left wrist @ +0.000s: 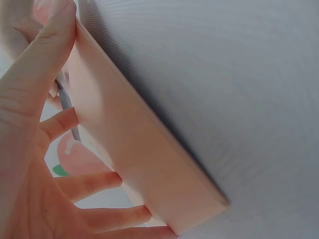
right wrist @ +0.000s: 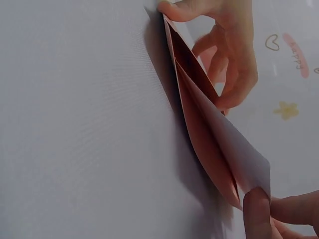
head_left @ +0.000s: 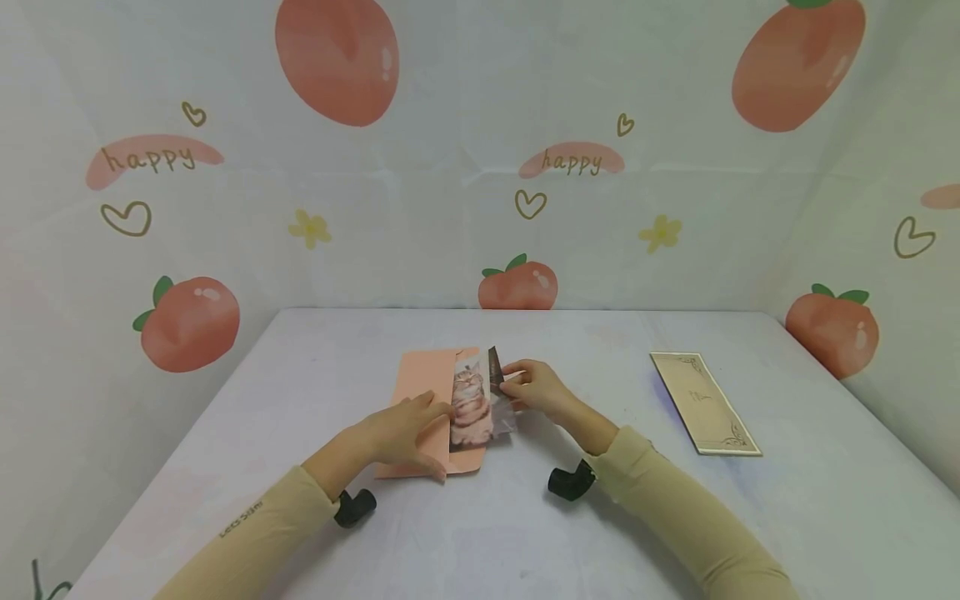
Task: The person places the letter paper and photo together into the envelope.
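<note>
A pink envelope [head_left: 426, 375] lies on the table in the head view, its mouth facing right. My left hand [head_left: 405, 429] rests on it with spread, mostly straight fingers; the thumb touches the near edge. In the left wrist view those fingers [left wrist: 89, 185] meet the envelope's face. Partly inside the mouth is a card with a cat picture [head_left: 471, 404], with a dark strip [head_left: 495, 367] and a clear, plastic-like piece [head_left: 504, 417] beside it. My right hand [head_left: 542, 389] pinches the cards' right edge. The right wrist view shows the pale card [right wrist: 239, 134] between thumb and fingers, slanting into the gaping envelope.
A beige card [head_left: 705, 404] with ornamented corners and a pale border lies at the table's right. Black wrist-worn pieces [head_left: 572, 482] show beneath both forearms. Behind the white table [head_left: 480, 533] hangs a fruit-patterned cloth [head_left: 420, 192].
</note>
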A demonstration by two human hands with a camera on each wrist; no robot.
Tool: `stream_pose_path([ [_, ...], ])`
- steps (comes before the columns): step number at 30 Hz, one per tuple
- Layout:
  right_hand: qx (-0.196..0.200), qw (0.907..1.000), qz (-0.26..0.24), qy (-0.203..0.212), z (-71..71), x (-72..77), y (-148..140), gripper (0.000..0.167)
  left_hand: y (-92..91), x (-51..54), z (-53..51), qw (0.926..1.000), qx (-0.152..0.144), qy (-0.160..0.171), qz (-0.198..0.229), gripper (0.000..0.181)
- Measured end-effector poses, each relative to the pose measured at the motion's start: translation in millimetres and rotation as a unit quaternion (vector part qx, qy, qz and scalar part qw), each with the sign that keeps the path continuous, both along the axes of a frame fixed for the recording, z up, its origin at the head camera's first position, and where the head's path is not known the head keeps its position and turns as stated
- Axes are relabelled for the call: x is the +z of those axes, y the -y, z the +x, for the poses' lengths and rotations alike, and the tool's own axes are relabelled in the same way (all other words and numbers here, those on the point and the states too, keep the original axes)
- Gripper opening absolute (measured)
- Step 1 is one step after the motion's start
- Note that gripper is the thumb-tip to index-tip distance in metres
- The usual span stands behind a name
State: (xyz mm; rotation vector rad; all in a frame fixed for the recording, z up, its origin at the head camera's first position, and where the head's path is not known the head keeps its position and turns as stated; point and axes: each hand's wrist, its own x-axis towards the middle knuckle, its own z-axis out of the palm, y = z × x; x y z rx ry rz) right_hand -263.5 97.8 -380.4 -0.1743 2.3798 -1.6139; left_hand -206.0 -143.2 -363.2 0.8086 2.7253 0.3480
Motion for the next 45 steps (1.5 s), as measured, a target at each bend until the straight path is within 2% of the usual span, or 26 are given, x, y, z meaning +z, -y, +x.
stream_pose_path([
  [15, 0.005, 0.9995, -0.019, -0.024, 3.4, -4.0, 8, 0.036, -0.3, -1.9, -0.7, 0.9999, -0.003, -0.007, 0.009, 0.079],
  [28, 0.011, 0.9992, -0.031, -0.021, 4.8, -2.4, 14, 0.038, -1.3, -2.4, -1.2, 0.9999, -0.005, -0.011, 0.009, 0.077],
  [33, 0.01, 0.9992, -0.03, -0.025, 5.8, -0.3, 17, 0.039, -1.1, -2.2, -1.2, 1.0, 0.005, -0.001, 0.006, 0.079],
  [45, 0.0, 0.9993, -0.029, -0.022, 5.5, -1.8, 25, 0.04, 0.2, -2.4, -0.2, 0.9998, -0.009, -0.015, 0.009, 0.08],
])
